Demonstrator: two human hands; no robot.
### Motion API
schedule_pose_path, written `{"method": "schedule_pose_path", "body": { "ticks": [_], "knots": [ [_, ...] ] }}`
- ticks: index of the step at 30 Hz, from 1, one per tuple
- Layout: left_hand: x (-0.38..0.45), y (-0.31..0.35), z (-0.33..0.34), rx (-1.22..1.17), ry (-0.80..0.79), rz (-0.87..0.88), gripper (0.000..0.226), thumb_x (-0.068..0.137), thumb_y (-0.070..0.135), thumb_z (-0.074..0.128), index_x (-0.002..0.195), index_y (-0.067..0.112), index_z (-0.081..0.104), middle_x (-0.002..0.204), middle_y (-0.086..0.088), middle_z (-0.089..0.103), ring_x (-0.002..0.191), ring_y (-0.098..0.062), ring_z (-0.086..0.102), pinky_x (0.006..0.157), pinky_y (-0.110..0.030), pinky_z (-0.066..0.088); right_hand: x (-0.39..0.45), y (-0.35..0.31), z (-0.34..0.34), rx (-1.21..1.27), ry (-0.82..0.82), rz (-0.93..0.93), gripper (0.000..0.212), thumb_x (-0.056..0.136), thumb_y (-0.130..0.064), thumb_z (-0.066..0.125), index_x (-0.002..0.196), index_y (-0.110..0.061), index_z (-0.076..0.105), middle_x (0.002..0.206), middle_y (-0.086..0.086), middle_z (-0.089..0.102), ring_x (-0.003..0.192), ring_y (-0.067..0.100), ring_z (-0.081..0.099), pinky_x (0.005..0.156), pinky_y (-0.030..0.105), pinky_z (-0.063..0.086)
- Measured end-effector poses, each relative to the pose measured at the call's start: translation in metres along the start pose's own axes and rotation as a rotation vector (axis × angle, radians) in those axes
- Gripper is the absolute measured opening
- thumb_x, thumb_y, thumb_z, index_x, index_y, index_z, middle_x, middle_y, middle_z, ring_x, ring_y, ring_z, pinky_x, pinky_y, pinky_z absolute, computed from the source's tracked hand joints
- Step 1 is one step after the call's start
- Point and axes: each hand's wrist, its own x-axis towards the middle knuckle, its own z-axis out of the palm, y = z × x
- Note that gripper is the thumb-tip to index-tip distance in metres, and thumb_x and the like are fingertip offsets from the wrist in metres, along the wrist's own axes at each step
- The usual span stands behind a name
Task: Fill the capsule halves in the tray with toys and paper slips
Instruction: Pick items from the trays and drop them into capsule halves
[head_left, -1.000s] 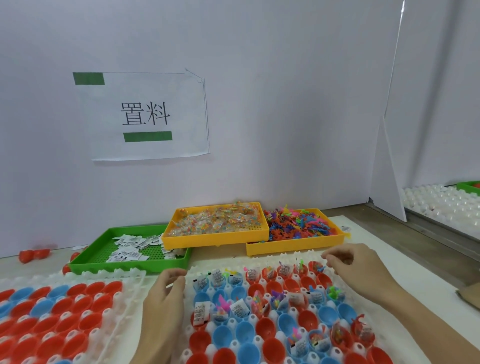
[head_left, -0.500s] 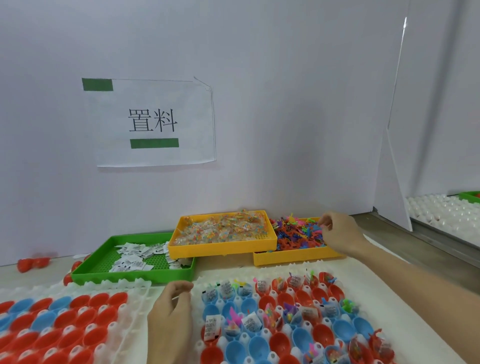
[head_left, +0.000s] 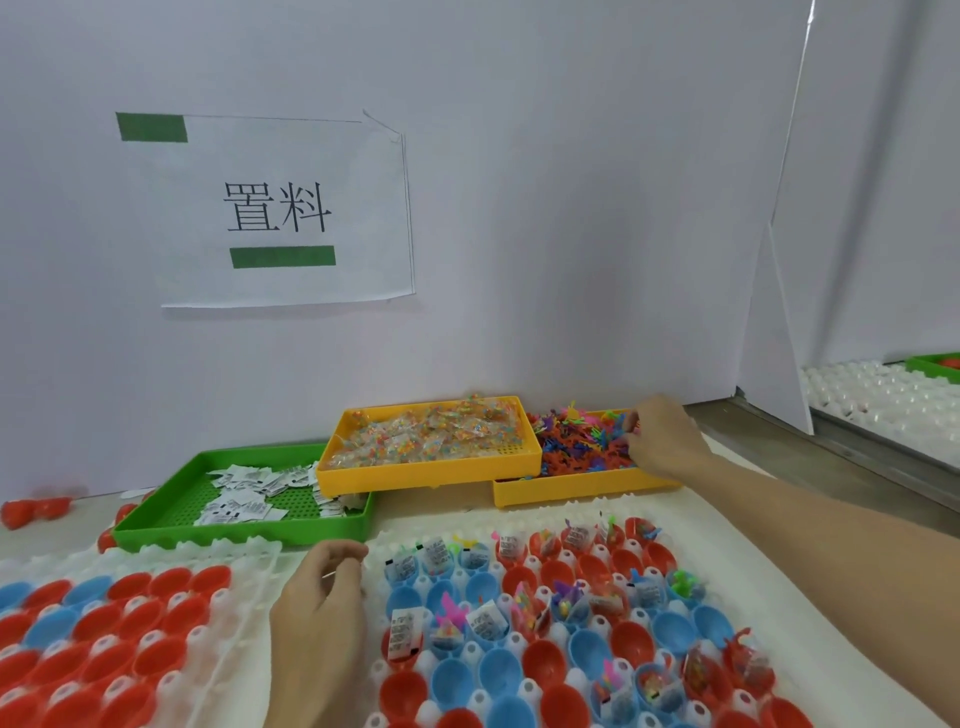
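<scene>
Right hand (head_left: 662, 441) reaches into the yellow bin (head_left: 582, 491) at 1 o'clock, fingers curled among the toys (head_left: 576, 447); whether it grips one I cannot tell. Left hand (head_left: 319, 618) rests by the tray (head_left: 519, 519) edge, fingers loosely curled, holding nothing. Capsule halves (head_left: 545, 649) fill the tray at 5 o'clock, some with toys and slips (head_left: 244, 499); more slips lie in the green bin (head_left: 239, 530) at 10 o'clock.

a white paper sign (head_left: 283, 210) with green tape strips (head_left: 151, 127) hangs on the grey partition wall (head_left: 571, 182).
</scene>
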Motion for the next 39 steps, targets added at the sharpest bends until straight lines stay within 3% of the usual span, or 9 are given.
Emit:
{"method": "schedule_pose_path", "body": {
  "ticks": [6, 12, 19, 21, 28, 31, 34, 37, 39],
  "knots": [
    [-0.004, 0.003, -0.002, 0.042, -0.014, 0.021, 0.027, 0.096, 0.003, 0.05, 0.082, 0.018, 0.068, 0.091, 0.001, 0.068, 0.09, -0.017, 0.061, 0.085, -0.043, 0.05, -0.004, -0.008, -0.003, 0.119, 0.077, -0.018, 0.006, 0.096, -0.014, 0.063, 0.092, -0.016, 0.057, 0.096, 0.005, 0.062, 0.088, 0.023, 0.057, 0.075, 0.036, 0.051],
    [-0.005, 0.006, -0.001, 0.057, -0.023, 0.025, 0.024, 0.095, 0.002, 0.051, 0.083, 0.017, 0.067, 0.091, 0.002, 0.067, 0.09, -0.018, 0.06, 0.08, -0.038, 0.045, -0.006, -0.009, -0.017, 0.207, 0.053, -0.026, 0.004, 0.095, -0.011, 0.065, 0.094, -0.008, 0.064, 0.096, 0.01, 0.066, 0.091, 0.026, 0.061, 0.083, 0.042, 0.055],
    [-0.003, 0.005, -0.001, 0.066, -0.03, 0.03, 0.023, 0.092, 0.001, 0.054, 0.083, 0.017, 0.066, 0.089, 0.002, 0.067, 0.088, -0.016, 0.06, 0.076, -0.035, 0.043, -0.005, -0.011, -0.015, 0.225, 0.041, 0.026, 0.007, 0.092, -0.01, 0.068, 0.085, -0.011, 0.067, 0.091, 0.01, 0.07, 0.079, 0.019, 0.06, 0.07, 0.029, 0.047],
    [-0.003, 0.004, -0.001, 0.065, -0.027, 0.031, 0.022, 0.092, 0.001, 0.054, 0.083, 0.017, 0.066, 0.089, 0.001, 0.067, 0.087, -0.014, 0.06, 0.076, -0.035, 0.042, -0.005, -0.013, -0.016, 0.245, 0.077, 0.03, 0.004, 0.093, -0.01, 0.066, 0.091, -0.008, 0.069, 0.09, 0.009, 0.069, 0.08, 0.019, 0.059, 0.071, 0.029, 0.047],
    [-0.003, 0.002, -0.002, 0.088, -0.029, 0.056, 0.022, 0.093, 0.004, 0.054, 0.084, 0.021, 0.065, 0.09, 0.006, 0.067, 0.087, -0.009, 0.059, 0.07, -0.031, 0.043, -0.043, -0.027, -0.036, 0.535, 0.129, 0.002, 0.008, 0.094, -0.011, 0.066, 0.098, -0.005, 0.07, 0.081, 0.007, 0.073, 0.076, 0.02, 0.069, 0.077, 0.038, 0.058],
    [-0.004, 0.004, -0.002, 0.083, -0.028, 0.065, 0.022, 0.094, 0.005, 0.053, 0.085, 0.021, 0.065, 0.09, 0.008, 0.066, 0.086, -0.005, 0.058, 0.067, -0.026, 0.043, -0.077, -0.037, -0.056, 0.628, 0.146, -0.082, 0.009, 0.094, -0.012, 0.065, 0.097, -0.011, 0.073, 0.083, 0.001, 0.073, 0.08, 0.015, 0.069, 0.076, 0.031, 0.057],
    [-0.005, 0.005, -0.002, 0.089, -0.024, 0.076, 0.023, 0.093, 0.004, 0.053, 0.084, 0.022, 0.065, 0.089, 0.01, 0.064, 0.085, 0.0, 0.056, 0.067, -0.021, 0.042, -0.117, -0.053, -0.084, 0.707, -0.004, -0.236, 0.018, 0.093, -0.013, 0.066, 0.085, -0.026, 0.073, 0.072, -0.01, 0.072, 0.071, 0.005, 0.068, 0.066, 0.016, 0.052],
    [-0.005, 0.003, -0.003, 0.099, -0.028, 0.079, 0.024, 0.093, 0.004, 0.053, 0.084, 0.023, 0.065, 0.09, 0.011, 0.063, 0.086, 0.001, 0.056, 0.066, -0.019, 0.04, -0.153, -0.064, -0.099, 0.689, -0.233, -0.411, 0.02, 0.091, -0.009, 0.069, 0.083, -0.026, 0.075, 0.073, -0.008, 0.073, 0.067, 0.005, 0.067, 0.064, 0.015, 0.052],
    [-0.005, 0.002, -0.003, 0.103, -0.029, 0.085, 0.024, 0.093, 0.005, 0.053, 0.084, 0.024, 0.065, 0.09, 0.011, 0.064, 0.087, -0.001, 0.057, 0.066, -0.02, 0.041, -0.17, -0.066, -0.103, 0.668, -0.296, -0.454, 0.018, 0.089, -0.01, 0.072, 0.083, -0.026, 0.076, 0.076, -0.007, 0.074, 0.069, 0.006, 0.069, 0.067, 0.016, 0.053]
  ]
}}
